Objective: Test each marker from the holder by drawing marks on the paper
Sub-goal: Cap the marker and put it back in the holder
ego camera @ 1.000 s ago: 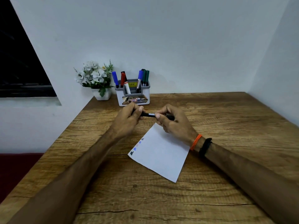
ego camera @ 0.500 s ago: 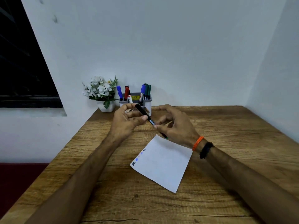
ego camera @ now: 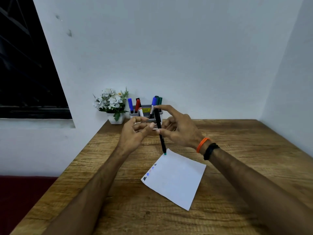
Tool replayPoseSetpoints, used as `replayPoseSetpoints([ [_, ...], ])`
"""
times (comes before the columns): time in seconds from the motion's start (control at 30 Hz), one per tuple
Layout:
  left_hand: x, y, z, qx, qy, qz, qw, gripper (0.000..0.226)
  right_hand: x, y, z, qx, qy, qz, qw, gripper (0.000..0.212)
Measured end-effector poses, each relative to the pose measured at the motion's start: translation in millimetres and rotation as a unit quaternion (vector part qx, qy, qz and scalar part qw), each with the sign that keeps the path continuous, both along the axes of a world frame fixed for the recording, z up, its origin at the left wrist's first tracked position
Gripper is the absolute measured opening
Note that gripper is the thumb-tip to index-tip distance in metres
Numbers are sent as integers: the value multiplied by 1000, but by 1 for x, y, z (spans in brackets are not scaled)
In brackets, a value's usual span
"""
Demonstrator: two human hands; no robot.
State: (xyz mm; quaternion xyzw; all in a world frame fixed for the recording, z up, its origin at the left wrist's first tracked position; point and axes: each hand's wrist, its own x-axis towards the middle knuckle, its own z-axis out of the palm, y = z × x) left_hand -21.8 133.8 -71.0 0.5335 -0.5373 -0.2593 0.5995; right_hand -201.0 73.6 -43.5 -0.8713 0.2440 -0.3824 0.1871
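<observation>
A brown wooden counter fills the lower part of the frame. A white paper lies flat near the middle. At the back sit a grey holder with markers and a small white flower pot.

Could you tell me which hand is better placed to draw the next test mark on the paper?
Right. The right hand already holds the black marker, near upright, near the paper. The left hand holds nothing.

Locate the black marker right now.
Head view, centre: black marker stands near-upright, pinched by the right hand, in front of the holder, its green end above the paper.
</observation>
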Motion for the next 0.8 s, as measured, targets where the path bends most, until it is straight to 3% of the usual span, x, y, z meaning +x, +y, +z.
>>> replayPoseSetpoints([
  [0.1,14,-5,-14,82,-186,75,976,46,11,-11,5,21,-21,-11,999,69],
  [0.3,33,-20,-41,199,-449,123,863,70,48,-39,18,14,-66,-28,997,67],
  [0.4,36,-25,-48,234,-475,114,840,73,70,-53,24,-5,-79,-41,996,67],
  [0.8,40,-32,-56,227,-485,125,835,74,136,-96,33,-44,-160,-81,983,69],
])
